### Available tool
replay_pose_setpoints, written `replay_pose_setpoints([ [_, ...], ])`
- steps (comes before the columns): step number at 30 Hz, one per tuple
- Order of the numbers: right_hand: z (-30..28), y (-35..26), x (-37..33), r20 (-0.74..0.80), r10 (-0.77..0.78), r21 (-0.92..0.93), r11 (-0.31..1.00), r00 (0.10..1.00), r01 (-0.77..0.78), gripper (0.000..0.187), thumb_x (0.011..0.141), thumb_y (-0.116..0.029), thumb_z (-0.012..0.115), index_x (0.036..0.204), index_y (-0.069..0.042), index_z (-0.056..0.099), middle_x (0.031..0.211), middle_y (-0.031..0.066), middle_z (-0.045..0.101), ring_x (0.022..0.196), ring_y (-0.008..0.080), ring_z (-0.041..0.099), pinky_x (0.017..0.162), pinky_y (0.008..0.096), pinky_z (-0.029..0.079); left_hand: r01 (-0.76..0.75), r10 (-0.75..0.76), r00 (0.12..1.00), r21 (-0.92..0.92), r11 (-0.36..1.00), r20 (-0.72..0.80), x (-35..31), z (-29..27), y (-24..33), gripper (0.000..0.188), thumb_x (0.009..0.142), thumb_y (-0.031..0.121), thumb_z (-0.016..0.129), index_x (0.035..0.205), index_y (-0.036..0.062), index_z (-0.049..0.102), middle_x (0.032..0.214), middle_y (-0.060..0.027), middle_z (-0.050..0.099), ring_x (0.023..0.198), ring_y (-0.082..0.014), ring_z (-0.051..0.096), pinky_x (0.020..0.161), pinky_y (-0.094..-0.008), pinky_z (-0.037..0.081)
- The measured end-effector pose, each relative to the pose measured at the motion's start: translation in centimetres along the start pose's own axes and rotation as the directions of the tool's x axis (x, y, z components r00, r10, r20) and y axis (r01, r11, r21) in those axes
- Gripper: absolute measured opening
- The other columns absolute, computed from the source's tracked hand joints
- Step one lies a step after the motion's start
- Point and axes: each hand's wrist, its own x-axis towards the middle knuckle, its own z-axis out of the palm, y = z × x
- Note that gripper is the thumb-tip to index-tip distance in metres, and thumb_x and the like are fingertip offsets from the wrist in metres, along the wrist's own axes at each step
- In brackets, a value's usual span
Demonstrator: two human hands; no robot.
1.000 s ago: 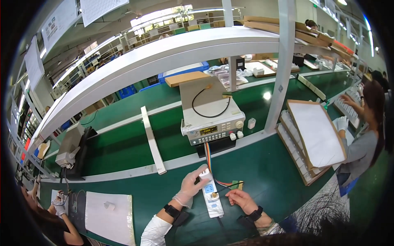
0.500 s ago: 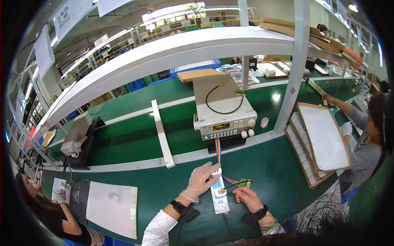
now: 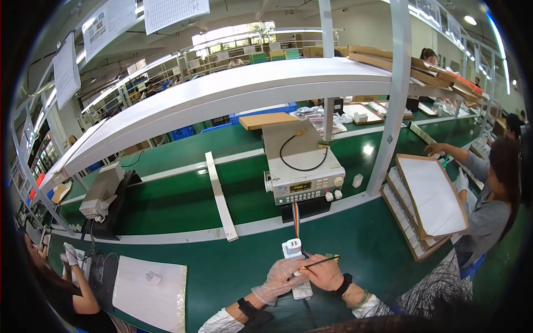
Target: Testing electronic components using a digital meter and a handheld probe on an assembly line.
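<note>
My gloved left hand [image 3: 279, 278] and my bare right hand [image 3: 325, 273] meet over a white power strip [image 3: 303, 289], fingertips close together. A thin black cable [image 3: 318, 262] runs between the fingers of both hands, which are closed on it. Its plug end is hidden by the fingers. By the right knuckles a small green circuit board [image 3: 348, 258] shows, partly covered. Just beyond my fingers a white charger block [image 3: 291, 244] stands at the strip's far end. Coloured ribbon wires [image 3: 296, 221] lead from near it to a bench tester [image 3: 304, 175] with a lit display.
A white mat [image 3: 149, 294] with a small white charger [image 3: 152, 277] lies at left, near a seated person. Stacked cardboard trays [image 3: 433, 194] stand at right, beside another person. A metal post [image 3: 393, 122] and white shelf [image 3: 222, 83] frame the bench.
Both hands have come together over the near part of the power strip. My left hand left the white charger block and moved nearer me; my right hand moved left onto the cable.
</note>
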Motion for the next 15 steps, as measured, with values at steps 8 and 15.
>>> replay_pose_setpoints([
  [8,-3.6,-2.0,4.1,-0.306,0.283,0.457,0.881,0.909,-0.120,0.013,0.091,-0.010,0.058,0.097,0.000,0.066,0.097,0.0136,0.064,0.083,0.0248,0.062,0.077,0.0318,0.048,0.065,-0.066,0.995,0.011,0.998,0.077,-0.8,0.7,-1.6,0.039,0.085,0.022,0.067,0.121,0.0073,0.062,0.123,-0.0091,0.062,0.121,-0.0238,0.054,0.101,-0.0375,0.039],
  [15,0.4,3.1,6.4,-0.165,0.294,0.438,0.877,0.941,-0.197,0.013,0.091,-0.009,0.057,0.096,0.000,0.066,0.095,0.0102,0.064,0.081,0.0225,0.062,0.074,0.0306,0.049,0.147,-0.133,0.985,-0.140,0.979,0.107,-0.5,0.9,-2.2,0.038,0.086,0.025,0.065,0.119,0.0067,0.062,0.121,-0.0085,0.063,0.118,-0.0242,0.055,0.103,-0.0378,0.037],
])
